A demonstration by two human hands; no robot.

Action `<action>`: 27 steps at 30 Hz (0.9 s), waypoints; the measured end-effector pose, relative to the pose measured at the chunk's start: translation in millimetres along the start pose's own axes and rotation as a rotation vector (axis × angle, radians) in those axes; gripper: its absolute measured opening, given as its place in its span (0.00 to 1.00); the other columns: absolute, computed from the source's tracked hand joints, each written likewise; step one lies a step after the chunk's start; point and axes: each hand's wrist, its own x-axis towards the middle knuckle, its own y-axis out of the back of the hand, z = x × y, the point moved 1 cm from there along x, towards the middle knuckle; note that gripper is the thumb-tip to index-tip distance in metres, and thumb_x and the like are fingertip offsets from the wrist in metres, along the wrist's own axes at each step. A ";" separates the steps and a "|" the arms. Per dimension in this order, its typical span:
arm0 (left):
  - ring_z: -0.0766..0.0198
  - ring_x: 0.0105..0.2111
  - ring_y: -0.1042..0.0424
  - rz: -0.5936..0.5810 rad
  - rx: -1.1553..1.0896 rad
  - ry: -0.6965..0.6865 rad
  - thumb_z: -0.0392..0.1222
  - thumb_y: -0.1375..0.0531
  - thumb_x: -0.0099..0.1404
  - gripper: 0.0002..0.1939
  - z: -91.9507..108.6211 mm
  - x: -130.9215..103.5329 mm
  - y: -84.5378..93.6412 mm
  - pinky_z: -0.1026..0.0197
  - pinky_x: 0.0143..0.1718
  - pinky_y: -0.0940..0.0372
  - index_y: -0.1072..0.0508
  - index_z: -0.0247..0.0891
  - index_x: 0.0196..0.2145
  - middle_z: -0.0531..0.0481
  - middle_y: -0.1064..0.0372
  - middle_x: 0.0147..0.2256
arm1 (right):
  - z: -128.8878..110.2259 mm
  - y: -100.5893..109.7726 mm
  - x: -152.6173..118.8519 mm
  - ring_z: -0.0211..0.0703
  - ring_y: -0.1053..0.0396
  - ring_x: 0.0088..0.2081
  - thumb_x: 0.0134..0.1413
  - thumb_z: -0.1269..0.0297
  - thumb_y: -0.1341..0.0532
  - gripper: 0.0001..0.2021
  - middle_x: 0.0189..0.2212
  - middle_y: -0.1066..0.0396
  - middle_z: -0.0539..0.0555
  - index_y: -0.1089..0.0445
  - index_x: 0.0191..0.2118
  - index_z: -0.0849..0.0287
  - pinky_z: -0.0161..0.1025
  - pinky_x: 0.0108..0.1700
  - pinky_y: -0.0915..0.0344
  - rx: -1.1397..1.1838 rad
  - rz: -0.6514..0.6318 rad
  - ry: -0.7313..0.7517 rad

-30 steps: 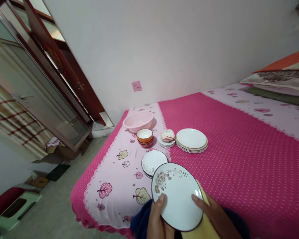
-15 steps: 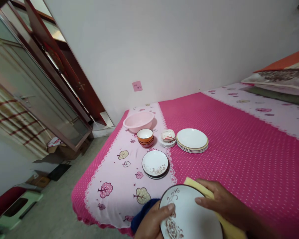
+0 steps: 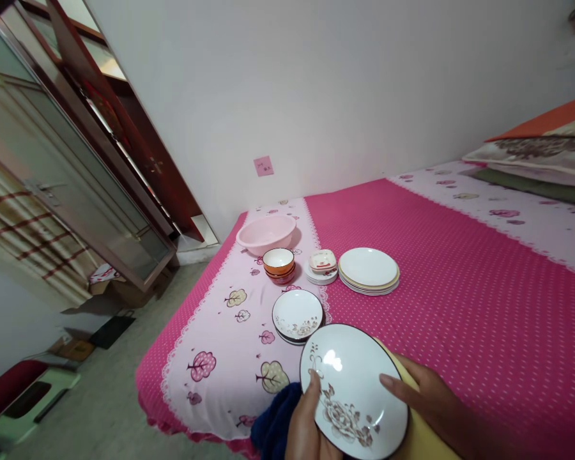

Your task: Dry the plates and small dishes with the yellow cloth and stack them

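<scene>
A white plate [image 3: 352,377] with a dark rim and a brown flower print is held up at the front, tilted toward me. My left hand [image 3: 306,415] grips its left edge, thumb on the face. On the right side, my right hand [image 3: 419,390] has its thumb over the plate's face and a yellow cloth [image 3: 426,434] between its fingers and the back of the plate. A dark blue cloth [image 3: 275,425] lies beside my left hand. Just beyond the held plate sits a stack of similar flowered plates [image 3: 297,313].
On the pink bedspread [image 3: 460,306] stand a pink basin [image 3: 266,234], stacked orange bowls [image 3: 278,263], small dishes [image 3: 322,262] on little plates, and a stack of large white plates [image 3: 368,268]. Pillows [image 3: 536,150] lie at the far right. A stool [image 3: 29,402] is on the floor.
Both hands have raised the plate and tipped its face more toward me, so more of the flower print shows. It now overlaps the near edge of the flowered stack in view.
</scene>
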 end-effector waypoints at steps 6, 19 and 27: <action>0.40 0.65 0.40 -0.143 0.078 0.175 0.62 0.50 0.70 0.34 15.6 -11.9 -19.5 0.38 0.65 0.48 0.26 0.32 0.58 0.35 0.30 0.59 | -1.4 9.7 -0.3 0.62 0.23 0.48 0.51 0.44 0.35 0.30 0.45 0.19 0.58 0.25 0.54 0.60 0.51 0.50 0.27 -0.074 0.005 -0.025; 0.40 0.62 0.35 -0.144 0.023 0.305 0.70 0.58 0.69 0.41 19.8 -11.1 -12.7 0.34 0.62 0.47 0.30 0.34 0.61 0.33 0.26 0.54 | 8.8 20.1 4.7 0.63 0.22 0.47 0.52 0.47 0.34 0.26 0.45 0.19 0.57 0.23 0.53 0.58 0.53 0.50 0.26 -0.105 -0.056 0.024; 0.38 0.62 0.37 -0.176 0.010 0.264 0.71 0.61 0.68 0.45 7.8 -5.6 -9.8 0.34 0.63 0.49 0.33 0.32 0.63 0.32 0.30 0.58 | -1.9 16.5 5.1 0.61 0.21 0.46 0.49 0.46 0.33 0.28 0.43 0.18 0.57 0.24 0.52 0.59 0.50 0.46 0.25 -0.160 0.102 0.048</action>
